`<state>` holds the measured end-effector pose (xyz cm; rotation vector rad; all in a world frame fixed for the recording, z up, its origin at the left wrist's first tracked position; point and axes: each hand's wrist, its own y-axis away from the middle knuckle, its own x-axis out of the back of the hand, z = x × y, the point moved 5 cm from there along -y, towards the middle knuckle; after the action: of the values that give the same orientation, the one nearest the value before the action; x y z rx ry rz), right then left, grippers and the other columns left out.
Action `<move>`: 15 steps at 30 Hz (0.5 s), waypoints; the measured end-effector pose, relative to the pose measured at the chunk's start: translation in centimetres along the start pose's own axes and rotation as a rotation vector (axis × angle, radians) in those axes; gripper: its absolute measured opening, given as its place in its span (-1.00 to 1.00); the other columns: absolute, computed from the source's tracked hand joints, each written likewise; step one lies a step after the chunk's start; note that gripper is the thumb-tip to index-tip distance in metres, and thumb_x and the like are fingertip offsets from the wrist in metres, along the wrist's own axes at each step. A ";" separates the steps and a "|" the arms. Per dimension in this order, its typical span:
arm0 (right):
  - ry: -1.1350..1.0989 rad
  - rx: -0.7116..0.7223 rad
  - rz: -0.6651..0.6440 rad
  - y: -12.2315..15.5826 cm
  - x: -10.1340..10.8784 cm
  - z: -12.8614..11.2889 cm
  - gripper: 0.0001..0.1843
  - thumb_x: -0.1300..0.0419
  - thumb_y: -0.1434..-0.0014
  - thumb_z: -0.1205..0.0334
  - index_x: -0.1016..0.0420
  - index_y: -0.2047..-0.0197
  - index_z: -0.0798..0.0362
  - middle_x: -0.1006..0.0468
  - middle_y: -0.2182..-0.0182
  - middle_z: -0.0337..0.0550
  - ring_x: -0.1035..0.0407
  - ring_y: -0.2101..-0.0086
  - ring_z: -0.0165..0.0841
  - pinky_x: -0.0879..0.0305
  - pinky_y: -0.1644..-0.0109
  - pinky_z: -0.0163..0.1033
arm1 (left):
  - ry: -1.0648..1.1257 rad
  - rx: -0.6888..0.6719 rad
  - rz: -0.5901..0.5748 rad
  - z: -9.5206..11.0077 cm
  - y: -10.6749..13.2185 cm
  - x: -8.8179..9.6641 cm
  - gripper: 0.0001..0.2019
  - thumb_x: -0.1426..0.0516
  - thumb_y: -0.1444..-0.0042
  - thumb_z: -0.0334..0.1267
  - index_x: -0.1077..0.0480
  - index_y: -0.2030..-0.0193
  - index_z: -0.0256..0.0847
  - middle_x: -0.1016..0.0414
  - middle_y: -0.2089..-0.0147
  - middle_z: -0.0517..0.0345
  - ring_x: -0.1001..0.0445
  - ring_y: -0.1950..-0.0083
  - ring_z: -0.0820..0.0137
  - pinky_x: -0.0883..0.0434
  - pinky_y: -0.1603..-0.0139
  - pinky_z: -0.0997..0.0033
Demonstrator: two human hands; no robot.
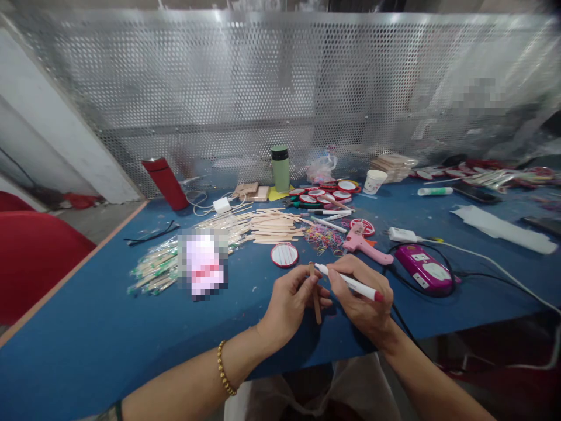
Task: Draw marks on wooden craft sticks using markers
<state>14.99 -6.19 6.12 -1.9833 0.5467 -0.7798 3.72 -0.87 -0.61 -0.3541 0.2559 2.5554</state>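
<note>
My left hand (293, 301) pinches a thin wooden craft stick (316, 304), holding it upright over the blue table (109, 327) near its front edge. My right hand (362, 295) grips a white marker with a red cap (350, 282); its tip points left and touches the top of the stick. Both hands are closed round what they hold. A gold bead bracelet (224, 369) sits on my left wrist.
Just beyond my hands lie a round red-rimmed lid (284, 255), a pile of wooden sticks (274, 227), coloured rubber bands (325, 238), a pink glue gun (366, 245) and a purple power strip (425, 270) with cables. Wrapped sticks (153, 272) lie left. A perforated metal screen (280, 88) backs the table.
</note>
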 end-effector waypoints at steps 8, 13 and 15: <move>0.004 0.001 0.002 0.0 0.1 0.0 -0.83 -0.14 -0.21 0.44 -0.44 0.38 0.02 -0.52 0.54 -0.24 -0.40 0.56 -0.44 -0.35 0.47 -0.34 | 0.006 0.007 -0.002 0.1 0.0 -0.1 -0.50 -0.28 0.09 0.18 -0.37 0.26 -0.23 -0.52 0.47 0.17 -0.57 0.46 0.32 -0.53 0.39 0.34; 0.017 -0.016 -0.012 0.1 0.0 0.2 -0.83 -0.15 -0.20 0.45 -0.44 0.39 0.03 -0.50 0.54 -0.26 -0.39 0.56 -0.46 -0.34 0.47 -0.36 | -0.008 0.000 -0.005 0.3 0.0 -0.1 -0.51 -0.28 0.09 0.19 -0.37 0.29 -0.22 -0.52 0.47 0.18 -0.57 0.45 0.33 -0.52 0.41 0.37; 0.004 -0.006 0.000 0.1 0.0 0.1 -0.83 -0.16 -0.20 0.46 -0.44 0.39 0.03 -0.50 0.54 -0.27 -0.39 0.56 -0.46 -0.34 0.47 -0.37 | -0.011 0.004 -0.003 0.3 0.0 -0.1 -0.52 -0.27 0.09 0.18 -0.37 0.29 -0.22 -0.52 0.47 0.18 -0.57 0.45 0.32 -0.52 0.41 0.36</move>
<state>15.07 -6.19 5.98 -1.9877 0.5528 -0.7832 3.71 -0.88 -0.33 -0.3386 0.2563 2.5526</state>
